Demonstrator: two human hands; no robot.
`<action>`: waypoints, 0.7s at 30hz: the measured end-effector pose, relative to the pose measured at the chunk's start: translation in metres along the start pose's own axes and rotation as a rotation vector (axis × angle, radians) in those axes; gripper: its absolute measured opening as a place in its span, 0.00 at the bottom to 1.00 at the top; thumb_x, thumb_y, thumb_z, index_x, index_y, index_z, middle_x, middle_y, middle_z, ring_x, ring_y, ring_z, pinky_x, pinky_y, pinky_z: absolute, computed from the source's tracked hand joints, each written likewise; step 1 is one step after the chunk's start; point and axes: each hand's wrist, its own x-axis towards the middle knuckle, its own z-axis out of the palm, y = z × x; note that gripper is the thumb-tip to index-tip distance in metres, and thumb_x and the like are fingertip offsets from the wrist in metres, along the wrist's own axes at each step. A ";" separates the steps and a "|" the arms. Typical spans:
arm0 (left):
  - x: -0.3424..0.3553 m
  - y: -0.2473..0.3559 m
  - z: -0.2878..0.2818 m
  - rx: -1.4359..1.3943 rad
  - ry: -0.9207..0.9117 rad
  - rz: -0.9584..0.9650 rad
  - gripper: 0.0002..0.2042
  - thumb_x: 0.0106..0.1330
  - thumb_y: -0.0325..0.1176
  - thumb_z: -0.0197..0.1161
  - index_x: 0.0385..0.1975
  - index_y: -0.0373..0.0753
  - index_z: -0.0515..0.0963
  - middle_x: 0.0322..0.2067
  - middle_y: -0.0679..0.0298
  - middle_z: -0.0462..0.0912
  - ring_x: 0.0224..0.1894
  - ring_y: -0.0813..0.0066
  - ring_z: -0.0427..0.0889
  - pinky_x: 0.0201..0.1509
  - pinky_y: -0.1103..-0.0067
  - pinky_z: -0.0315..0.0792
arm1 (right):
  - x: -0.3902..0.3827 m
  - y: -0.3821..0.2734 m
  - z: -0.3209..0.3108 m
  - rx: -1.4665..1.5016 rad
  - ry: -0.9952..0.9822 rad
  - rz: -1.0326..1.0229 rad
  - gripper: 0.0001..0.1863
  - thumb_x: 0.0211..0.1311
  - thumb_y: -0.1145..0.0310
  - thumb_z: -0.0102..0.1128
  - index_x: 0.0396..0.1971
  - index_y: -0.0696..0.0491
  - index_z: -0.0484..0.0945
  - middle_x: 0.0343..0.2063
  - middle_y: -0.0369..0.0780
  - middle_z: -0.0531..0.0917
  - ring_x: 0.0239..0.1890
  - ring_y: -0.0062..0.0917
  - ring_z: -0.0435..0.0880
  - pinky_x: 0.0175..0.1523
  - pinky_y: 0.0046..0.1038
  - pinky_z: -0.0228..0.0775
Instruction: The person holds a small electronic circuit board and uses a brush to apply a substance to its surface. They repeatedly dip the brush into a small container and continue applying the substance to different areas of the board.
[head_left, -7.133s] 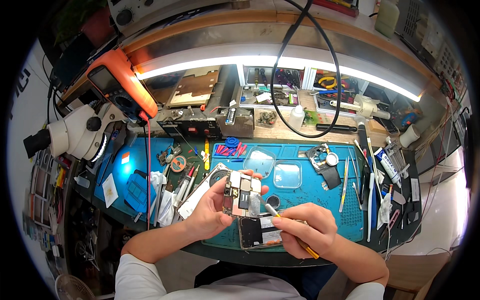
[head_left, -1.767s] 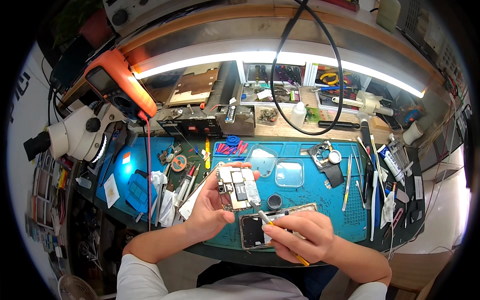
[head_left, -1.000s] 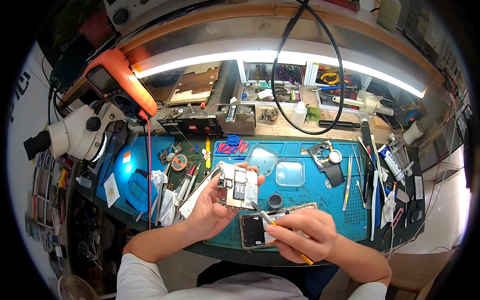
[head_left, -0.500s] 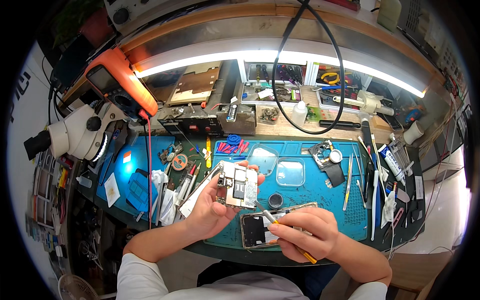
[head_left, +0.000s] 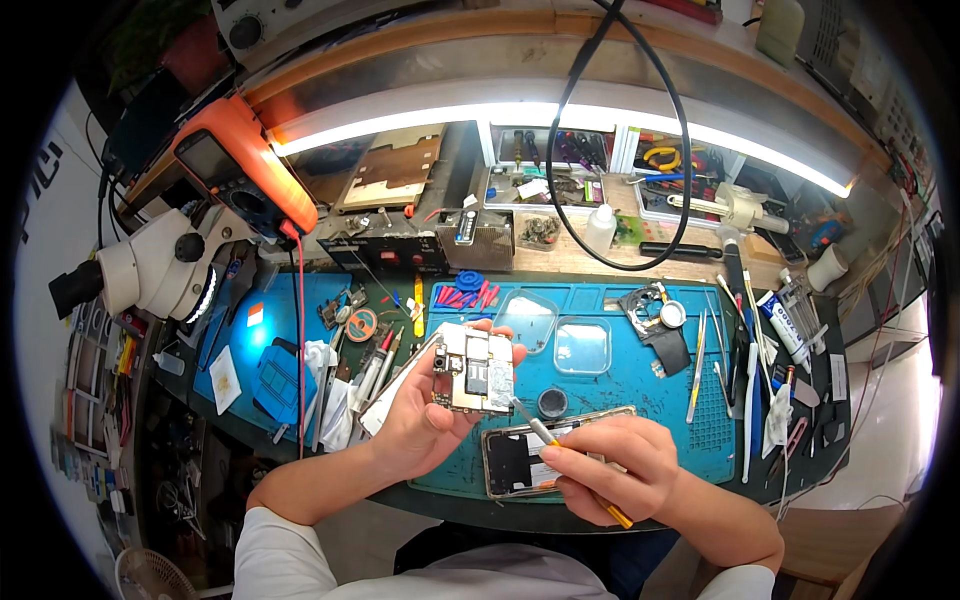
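Two hands are busy over the near edge of the tabletop. My left hand (head_left: 425, 420) holds a small silver and black phone circuit board (head_left: 474, 371) raised above the blue-green work mat (head_left: 620, 390), its grip clenched around the board's left side and lower edge, with the fingertips showing at the top. My right hand (head_left: 610, 475) has its grip closed on a thin yellow-handled tool with a metal tip (head_left: 560, 452), held like a pen; the tip touches or nearly touches the lower right corner of the board, and I cannot tell which.

To do this step well, I think the left hand should keep the board steady and tilted toward the camera, and the right wrist should rest on the mat, so that only the fingers move the tip. Light pressure seems wise, because the small parts on the board look easy to damage.

Just under the right hand, at the near edge, lies an opened black phone body with a pale frame (head_left: 520, 462). A small round black cap (head_left: 552, 402) lies between it and the board, and two clear plastic trays (head_left: 582, 345) lie further toward the far edge. Open room is narrow: loose tools crowd the left part of the mat, and metal tweezers (head_left: 696, 365) lie on the right part. The white microscope (head_left: 150, 275) stands well apart at the left edge.
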 end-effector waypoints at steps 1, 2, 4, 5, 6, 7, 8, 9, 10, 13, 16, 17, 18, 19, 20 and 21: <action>0.000 0.000 0.000 0.005 -0.001 -0.005 0.54 0.43 0.51 0.78 0.69 0.38 0.52 0.68 0.59 0.60 0.71 0.62 0.62 0.71 0.70 0.65 | 0.000 0.000 0.000 -0.007 0.006 0.002 0.20 0.41 0.77 0.70 0.40 0.55 0.85 0.34 0.36 0.81 0.24 0.23 0.81 0.29 0.23 0.77; 0.000 0.001 0.001 0.010 -0.004 -0.009 0.54 0.43 0.51 0.78 0.69 0.38 0.53 0.68 0.59 0.60 0.71 0.62 0.62 0.71 0.70 0.65 | 0.000 0.000 0.000 -0.003 -0.001 0.000 0.20 0.41 0.78 0.70 0.40 0.54 0.85 0.34 0.36 0.81 0.24 0.22 0.81 0.29 0.23 0.76; 0.000 0.001 0.002 0.012 -0.001 -0.013 0.55 0.42 0.51 0.78 0.69 0.38 0.53 0.68 0.59 0.61 0.71 0.62 0.62 0.71 0.70 0.65 | 0.000 0.001 0.000 0.006 -0.016 -0.003 0.21 0.40 0.78 0.70 0.41 0.54 0.85 0.34 0.36 0.81 0.24 0.22 0.81 0.28 0.22 0.76; 0.000 0.001 0.002 0.011 0.005 -0.012 0.55 0.42 0.51 0.79 0.69 0.38 0.53 0.68 0.59 0.61 0.71 0.62 0.62 0.71 0.70 0.65 | 0.000 0.001 0.000 -0.010 -0.016 -0.007 0.21 0.40 0.77 0.70 0.41 0.54 0.85 0.34 0.36 0.81 0.23 0.22 0.81 0.28 0.22 0.76; 0.000 0.001 0.003 0.010 0.010 -0.011 0.55 0.42 0.51 0.79 0.69 0.38 0.53 0.68 0.58 0.61 0.71 0.62 0.63 0.71 0.70 0.65 | -0.002 0.003 0.001 -0.026 -0.017 -0.012 0.21 0.41 0.77 0.70 0.41 0.54 0.85 0.34 0.36 0.81 0.23 0.22 0.81 0.28 0.22 0.75; 0.000 0.001 0.002 0.009 0.008 -0.012 0.55 0.42 0.52 0.79 0.69 0.38 0.53 0.68 0.58 0.61 0.70 0.62 0.63 0.71 0.70 0.66 | -0.002 0.003 0.001 -0.043 -0.018 -0.016 0.21 0.41 0.77 0.70 0.41 0.53 0.85 0.34 0.36 0.81 0.23 0.21 0.81 0.27 0.22 0.75; 0.000 0.001 0.002 0.008 0.006 -0.013 0.55 0.42 0.52 0.79 0.69 0.38 0.53 0.68 0.58 0.61 0.70 0.62 0.63 0.71 0.70 0.66 | -0.003 0.004 0.001 -0.036 -0.014 -0.014 0.21 0.41 0.77 0.70 0.41 0.53 0.85 0.34 0.36 0.81 0.23 0.21 0.81 0.27 0.22 0.74; 0.000 0.001 0.001 0.006 0.005 -0.014 0.55 0.42 0.52 0.79 0.69 0.38 0.53 0.68 0.58 0.61 0.70 0.62 0.63 0.71 0.70 0.66 | -0.003 0.004 0.001 -0.030 -0.010 -0.012 0.21 0.41 0.77 0.70 0.41 0.53 0.85 0.34 0.36 0.81 0.23 0.21 0.80 0.27 0.21 0.74; 0.000 0.001 0.001 0.007 0.005 -0.016 0.55 0.42 0.52 0.79 0.69 0.38 0.53 0.68 0.57 0.61 0.70 0.62 0.63 0.71 0.70 0.66 | -0.003 0.004 0.002 -0.024 -0.006 -0.009 0.21 0.40 0.77 0.70 0.41 0.53 0.85 0.34 0.36 0.81 0.23 0.21 0.80 0.27 0.21 0.74; 0.000 0.001 0.002 0.005 0.001 -0.020 0.55 0.42 0.52 0.79 0.69 0.38 0.53 0.67 0.57 0.61 0.70 0.62 0.63 0.71 0.70 0.66 | -0.003 0.002 0.000 -0.005 -0.004 -0.004 0.21 0.41 0.77 0.69 0.41 0.52 0.85 0.35 0.35 0.81 0.23 0.21 0.81 0.27 0.21 0.74; 0.000 0.001 0.002 0.001 -0.002 -0.023 0.55 0.42 0.52 0.79 0.69 0.38 0.53 0.68 0.57 0.61 0.70 0.62 0.63 0.71 0.70 0.66 | -0.003 0.003 0.000 -0.030 -0.031 -0.005 0.21 0.41 0.76 0.69 0.41 0.52 0.85 0.35 0.36 0.81 0.24 0.21 0.81 0.28 0.22 0.75; 0.000 0.001 0.001 -0.001 -0.002 -0.022 0.55 0.42 0.52 0.79 0.69 0.38 0.53 0.68 0.57 0.61 0.70 0.62 0.63 0.71 0.70 0.66 | -0.004 0.003 0.000 -0.033 -0.015 -0.003 0.20 0.41 0.76 0.69 0.41 0.52 0.85 0.35 0.36 0.81 0.24 0.21 0.81 0.29 0.22 0.75; 0.000 0.000 0.000 -0.003 -0.003 -0.021 0.55 0.42 0.52 0.79 0.69 0.38 0.53 0.68 0.57 0.61 0.70 0.62 0.63 0.71 0.70 0.66 | -0.005 0.004 0.001 -0.037 0.001 -0.001 0.20 0.41 0.76 0.69 0.41 0.52 0.85 0.35 0.36 0.81 0.24 0.21 0.81 0.29 0.22 0.75; 0.000 0.000 0.000 -0.007 -0.005 -0.022 0.55 0.42 0.51 0.79 0.69 0.38 0.53 0.68 0.57 0.61 0.71 0.62 0.63 0.71 0.70 0.65 | -0.006 0.005 0.002 -0.040 0.017 0.001 0.20 0.42 0.76 0.69 0.41 0.52 0.85 0.35 0.36 0.81 0.24 0.21 0.81 0.29 0.22 0.75; 0.000 0.000 -0.001 -0.012 -0.008 -0.023 0.55 0.43 0.51 0.79 0.69 0.38 0.53 0.68 0.57 0.61 0.71 0.61 0.62 0.71 0.69 0.65 | -0.005 0.004 0.001 -0.025 0.011 -0.001 0.20 0.42 0.76 0.69 0.41 0.52 0.85 0.35 0.36 0.81 0.24 0.21 0.81 0.29 0.22 0.76; 0.000 0.000 -0.001 -0.017 -0.011 -0.025 0.55 0.43 0.51 0.79 0.69 0.38 0.53 0.68 0.57 0.61 0.71 0.61 0.62 0.72 0.69 0.65 | -0.004 0.003 0.000 -0.010 0.004 -0.002 0.20 0.41 0.76 0.69 0.41 0.52 0.85 0.36 0.36 0.81 0.24 0.21 0.81 0.29 0.22 0.76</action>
